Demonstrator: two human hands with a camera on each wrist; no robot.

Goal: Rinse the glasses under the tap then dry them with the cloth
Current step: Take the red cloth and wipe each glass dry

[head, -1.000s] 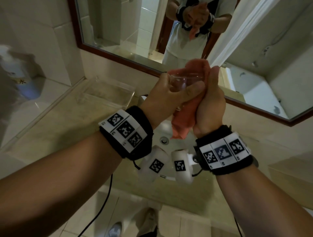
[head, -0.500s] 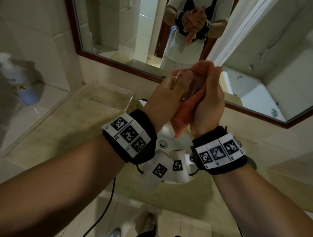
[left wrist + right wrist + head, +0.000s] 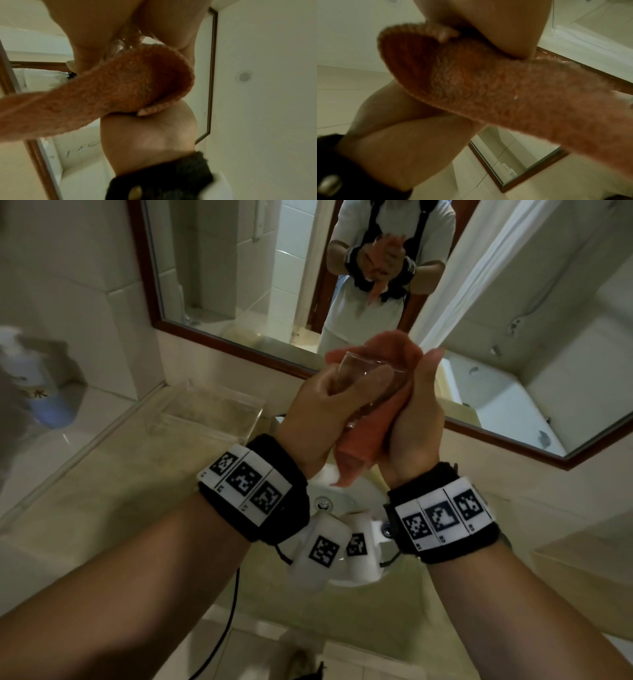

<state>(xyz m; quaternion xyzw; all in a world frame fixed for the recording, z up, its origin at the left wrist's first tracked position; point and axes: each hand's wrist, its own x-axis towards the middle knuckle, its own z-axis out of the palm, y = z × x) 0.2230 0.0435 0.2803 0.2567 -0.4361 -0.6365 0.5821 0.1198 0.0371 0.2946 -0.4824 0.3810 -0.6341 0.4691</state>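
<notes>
I see my left hand gripping a clear drinking glass, axis tilted, mouth toward 11 o'clock; right hand wraps the orange terry cloth round it, above the white basin.

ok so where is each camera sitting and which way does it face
Head: worn on the head, looks down and forward at the left hand gripping the glass, the right hand holding the orange cloth, both forearms, the sink and the mirror.
Left wrist: looks up along the palm at cloth.
Right wrist: looks up along the palm at cloth.
Shared: the cloth, in all three views.
</notes>
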